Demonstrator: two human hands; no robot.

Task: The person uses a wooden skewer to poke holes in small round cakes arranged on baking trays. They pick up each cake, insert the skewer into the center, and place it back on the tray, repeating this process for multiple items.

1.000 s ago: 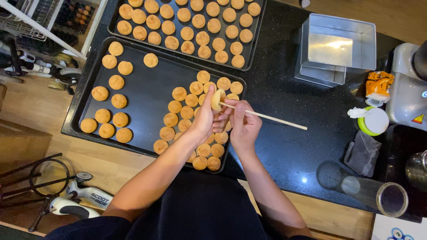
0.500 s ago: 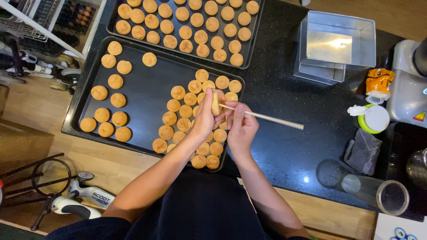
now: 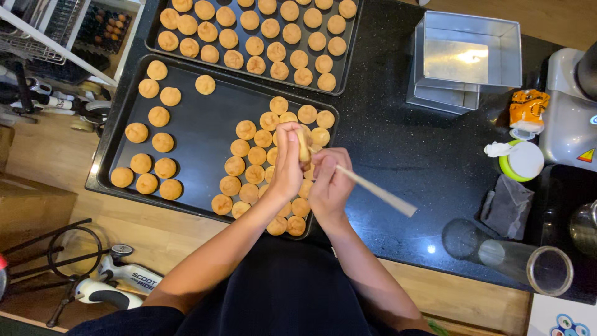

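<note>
Tabletop (image 3: pixel 404 155): glossy black speckled stone. Baking tray (image 3: pixel 199 134): dark matt metal. Square tins (image 3: pixel 466 59): shiny metal. Puffs (image 3: pixel 163 142): matt, rough crust.

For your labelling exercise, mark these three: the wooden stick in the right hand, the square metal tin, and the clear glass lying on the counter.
wooden stick (image 3: pixel 379 193), head view, middle of the shaft.
square metal tin (image 3: pixel 469 59), head view, its shiny inner floor.
clear glass (image 3: pixel 510 255), head view, its transparent side wall.

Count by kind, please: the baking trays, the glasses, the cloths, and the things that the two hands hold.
Baking trays: 2
Clear glass: 1
Grey cloth: 1
Pastry ball, in left hand: 1
Wooden stick, in right hand: 1
Total: 6
</note>
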